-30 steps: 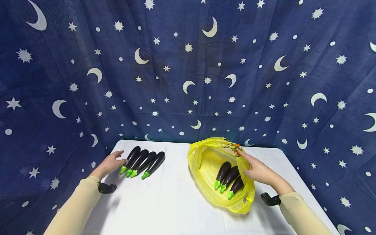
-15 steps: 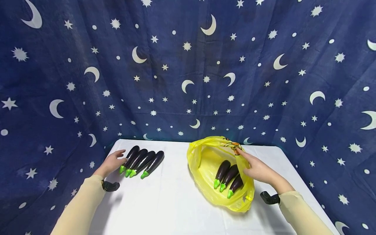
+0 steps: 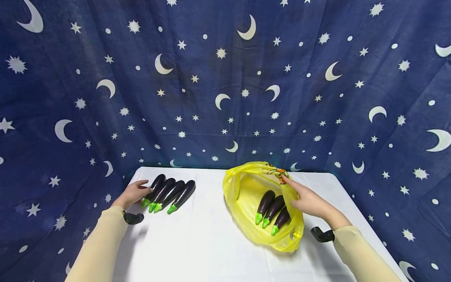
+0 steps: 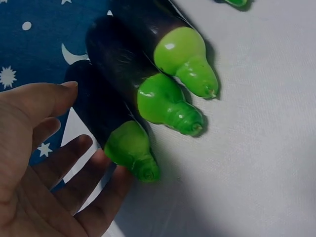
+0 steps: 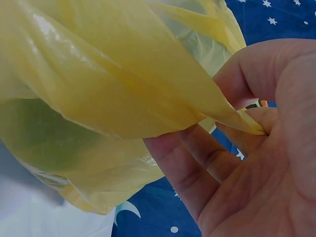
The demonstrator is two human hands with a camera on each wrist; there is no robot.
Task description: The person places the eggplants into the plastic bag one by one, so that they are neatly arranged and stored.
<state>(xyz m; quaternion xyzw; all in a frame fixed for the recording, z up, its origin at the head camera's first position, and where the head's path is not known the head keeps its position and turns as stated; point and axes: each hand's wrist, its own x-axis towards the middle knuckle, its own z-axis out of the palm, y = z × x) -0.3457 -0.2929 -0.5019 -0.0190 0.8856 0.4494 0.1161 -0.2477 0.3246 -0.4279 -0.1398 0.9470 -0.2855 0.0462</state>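
Observation:
Several dark purple eggplants with green caps lie side by side on the left of the table. My left hand [image 3: 133,193] is at the outermost eggplant [image 4: 103,108], its fingers spread loosely along the outer side, fingertips right at the green cap. In the left wrist view the thumb overlaps that eggplant's edge. On the right, a yellow plastic bag [image 3: 243,227] lies with its mouth wide. My right hand [image 5: 256,163] holds the bag's rim between thumb and fingers. Inside the bag rest three eggplants [image 3: 272,211], caps toward me.
A white cloth covers the table [image 3: 197,243]. Behind and on both sides hangs a dark blue curtain [image 3: 197,149] with moons and stars. Each wrist carries a black camera mount [image 3: 133,218].
The head view has shifted slightly, moving the whole scene a little left and up. My left hand has edged closer over the outermost eggplant. My right hand keeps hold of the bag.

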